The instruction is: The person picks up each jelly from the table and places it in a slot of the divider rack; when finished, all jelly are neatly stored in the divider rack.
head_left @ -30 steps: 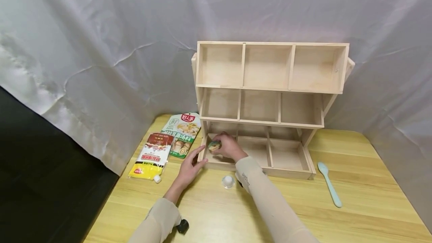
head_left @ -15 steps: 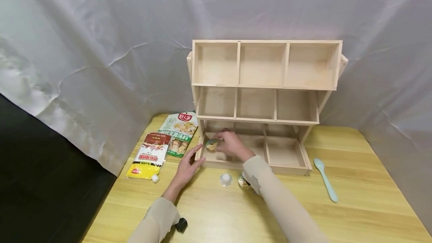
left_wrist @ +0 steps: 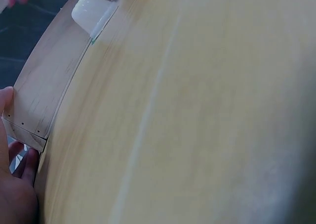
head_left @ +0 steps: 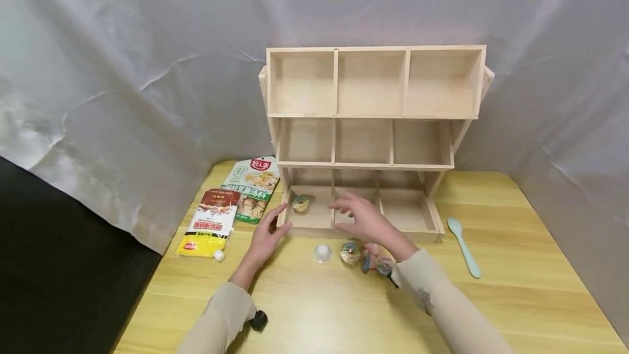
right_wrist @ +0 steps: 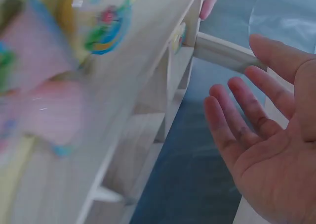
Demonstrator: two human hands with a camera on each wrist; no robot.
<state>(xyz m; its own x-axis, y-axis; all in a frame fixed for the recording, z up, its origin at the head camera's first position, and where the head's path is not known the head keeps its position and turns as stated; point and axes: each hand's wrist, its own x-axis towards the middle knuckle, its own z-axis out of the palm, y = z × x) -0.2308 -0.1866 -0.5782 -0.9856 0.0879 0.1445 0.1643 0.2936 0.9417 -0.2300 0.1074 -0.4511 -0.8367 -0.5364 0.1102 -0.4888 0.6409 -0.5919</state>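
Note:
A small jelly cup [head_left: 301, 204] with a coloured lid lies in the bottom left compartment of the tiered wooden rack [head_left: 363, 234]. My left hand [head_left: 266, 239] holds the rack's front left corner, thumb at the front and fingers along the side. Over the bottom middle compartment is my right hand [head_left: 366, 218], its fingers spread and nothing in them; the right wrist view shows its bare palm [right_wrist: 276, 155]. In front of the rack are an upturned white cup [head_left: 322, 253], a second jelly cup [head_left: 350, 254] and several pinkish cups [head_left: 372, 260], blurred in the right wrist view.
Left of the rack lie a green and white food pouch [head_left: 253, 187] and a red and yellow pouch [head_left: 208, 223] with a white cap [head_left: 219, 255]. A pale blue spoon [head_left: 464, 247] is on the right. Grey curtains [head_left: 363, 4] hang close behind.
My right hand has let go of the jelly cup in the bottom left compartment and moved right, fingers opening. More cups on the table now show. My left hand stays at the corner.

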